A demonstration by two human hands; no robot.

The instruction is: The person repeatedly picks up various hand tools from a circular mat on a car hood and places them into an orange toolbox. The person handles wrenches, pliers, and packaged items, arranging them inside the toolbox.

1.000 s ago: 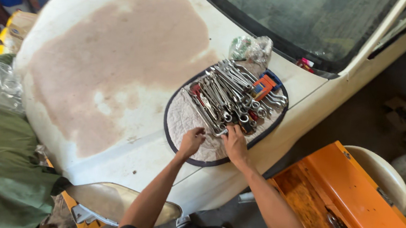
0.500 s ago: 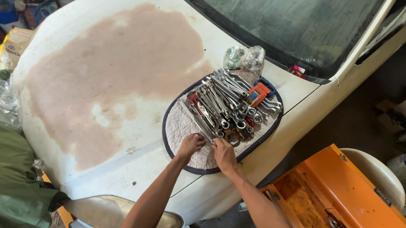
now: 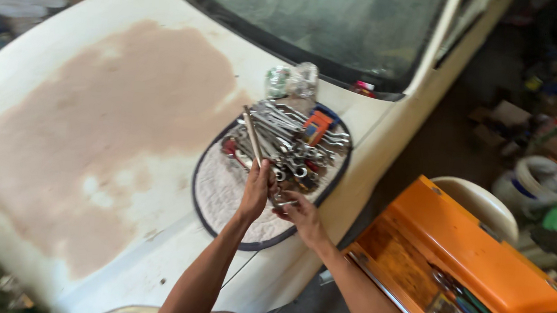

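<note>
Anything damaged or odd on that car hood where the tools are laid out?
Yes. The white hood has a big pinkish-tan patch where the paint looks sanded or filled. Wrenches lie heaped on a round mat; the left hand lifts one.

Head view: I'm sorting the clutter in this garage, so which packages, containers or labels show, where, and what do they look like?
Clear plastic bag: crumpled, on the hood by the windscreen, just beyond the tool mat.
Orange toolbox: open, boxy, right of the car, tools inside.
White bucket: round, on the floor at far right.
Cardboard boxes: brown, blurred, on the floor beyond it.
No readable labels or screens.
</note>
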